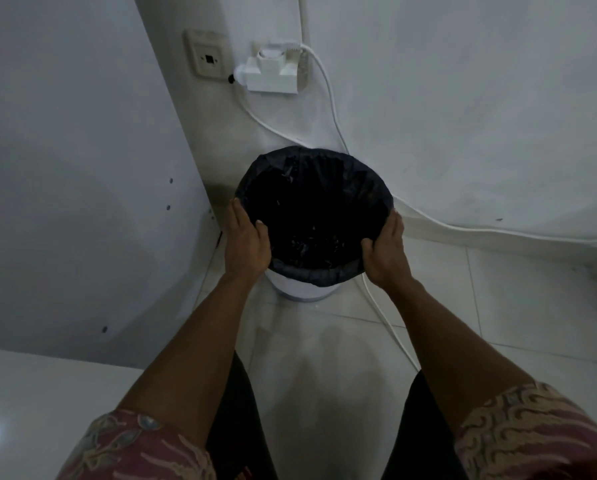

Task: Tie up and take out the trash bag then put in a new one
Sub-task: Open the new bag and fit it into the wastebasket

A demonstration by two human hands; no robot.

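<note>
Both hands grip the bag (312, 161) by its rim: left hand (247, 244) on the left edge, right hand (385, 252) on the right, thumbs hooked inside. Black, the bag lines a white bin (300, 289) standing on the floor (325, 358) in a corner, below a plug (273, 72).

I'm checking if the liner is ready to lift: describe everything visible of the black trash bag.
The trash bag is thin, crinkled black plastic lining a round white bin on the tiled floor. Its mouth is open, untied, folded outward over the bin's rim. Dim scraps show inside. The left hand and right hand grip the rim at opposite sides, thumbs inside.
</note>
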